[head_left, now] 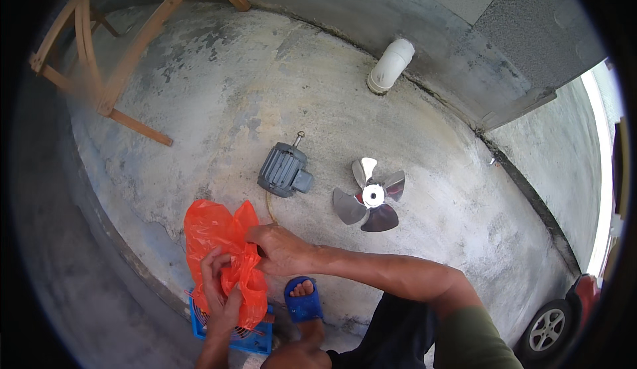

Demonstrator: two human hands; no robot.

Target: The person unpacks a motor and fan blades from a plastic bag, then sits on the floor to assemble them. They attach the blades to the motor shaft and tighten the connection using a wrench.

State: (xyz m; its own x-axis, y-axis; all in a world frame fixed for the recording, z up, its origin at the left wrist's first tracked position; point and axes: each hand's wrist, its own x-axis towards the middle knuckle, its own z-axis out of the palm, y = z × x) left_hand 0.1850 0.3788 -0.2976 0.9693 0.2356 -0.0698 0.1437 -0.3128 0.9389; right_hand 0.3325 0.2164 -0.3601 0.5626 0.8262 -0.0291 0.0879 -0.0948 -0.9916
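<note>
1. The left hand (pixel 222 296) has its fingers (pixel 211 267) curled shut on the near side of an orange plastic bag (pixel 215 236), gripping a fold of it.
2. The right hand (pixel 282 249) clamps the bag's right edge, its fingers closed over the crumpled plastic.
3. The bag hangs between both hands, low over the concrete floor (pixel 265 90), and drapes onto a blue plastic crate (pixel 255 339) just beneath it.
4. A foot in a blue sandal (pixel 303 301) rests just right of the crate.
5. Farther off, a grey electric motor (pixel 284 169) lies on the floor with its shaft pointing away.
6. To its right, well apart from the hands, lies a shiny metal fan blade (pixel 371 196).
7. A white pipe (pixel 391 64) pokes out at the far wall; a wooden frame (pixel 113 44) stands far left.
</note>
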